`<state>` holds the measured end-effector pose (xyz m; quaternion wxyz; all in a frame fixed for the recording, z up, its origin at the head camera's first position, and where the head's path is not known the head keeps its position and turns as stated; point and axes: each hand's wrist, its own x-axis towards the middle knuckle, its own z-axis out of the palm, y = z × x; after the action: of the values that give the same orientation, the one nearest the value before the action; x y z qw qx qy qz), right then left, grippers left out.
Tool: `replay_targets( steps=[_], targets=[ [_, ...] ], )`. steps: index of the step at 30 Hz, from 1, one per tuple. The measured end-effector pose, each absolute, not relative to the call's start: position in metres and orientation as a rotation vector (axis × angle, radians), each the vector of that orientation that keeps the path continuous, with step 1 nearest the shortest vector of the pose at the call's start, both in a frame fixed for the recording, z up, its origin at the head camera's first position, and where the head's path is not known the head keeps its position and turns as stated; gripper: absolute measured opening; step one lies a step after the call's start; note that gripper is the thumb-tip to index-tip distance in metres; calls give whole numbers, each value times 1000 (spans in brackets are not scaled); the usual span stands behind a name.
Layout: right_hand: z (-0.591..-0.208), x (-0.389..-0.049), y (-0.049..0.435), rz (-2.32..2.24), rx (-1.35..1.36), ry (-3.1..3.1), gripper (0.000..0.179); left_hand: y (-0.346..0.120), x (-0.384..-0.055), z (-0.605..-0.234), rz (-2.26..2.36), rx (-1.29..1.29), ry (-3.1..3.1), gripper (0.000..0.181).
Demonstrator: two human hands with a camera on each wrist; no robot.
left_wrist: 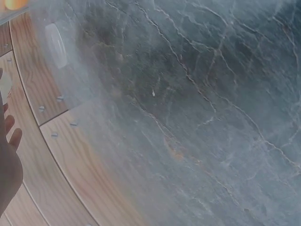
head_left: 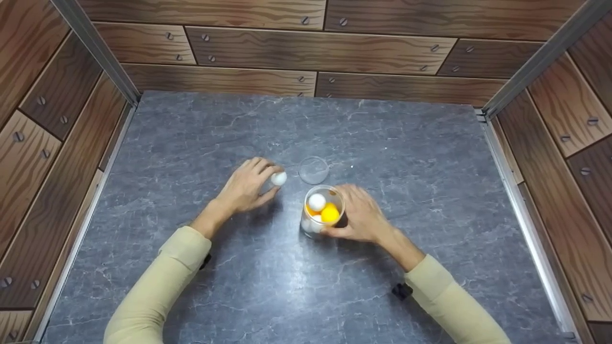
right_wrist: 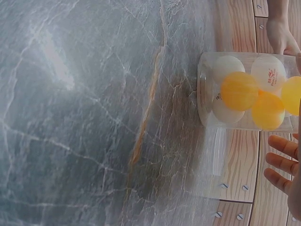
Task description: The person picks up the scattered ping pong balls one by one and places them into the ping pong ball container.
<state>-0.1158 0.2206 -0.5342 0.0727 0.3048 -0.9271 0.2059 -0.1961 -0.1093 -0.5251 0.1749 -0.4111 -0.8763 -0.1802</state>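
My left hand (head_left: 249, 185) holds a white ping-pong ball (head_left: 278, 178) at its fingertips, a little above the table and left of the jar. In the left wrist view only part of this hand (left_wrist: 9, 160) shows at the edge. A clear plastic jar (head_left: 309, 230) stands upright and uncovered, with several white and orange ping-pong balls (right_wrist: 239, 91) inside. My right hand (head_left: 362, 213) grips the jar from its right side, thumb in front and fingers behind. The right wrist view shows some of its fingers (right_wrist: 281, 162) extended beside the jar.
A clear round lid (head_left: 313, 170) lies flat on the grey marbled tabletop (head_left: 229, 129), just behind the jar. Wood-patterned walls (head_left: 306, 52) enclose the back and both sides, with metal rails (head_left: 526, 229) along the side edges.
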Motion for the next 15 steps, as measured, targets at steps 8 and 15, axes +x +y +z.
replay_targets(
  steps=[8, 15],
  targets=[
    [-534, -116, 221, 632, 908, -2794, 100, -101, -189, -516, -494, -1217, -2440, 38],
    [-535, -116, 220, 625, 925, -2763, 103, -95, -182, -509, -504, -1265, -2375, 39]
  ],
)
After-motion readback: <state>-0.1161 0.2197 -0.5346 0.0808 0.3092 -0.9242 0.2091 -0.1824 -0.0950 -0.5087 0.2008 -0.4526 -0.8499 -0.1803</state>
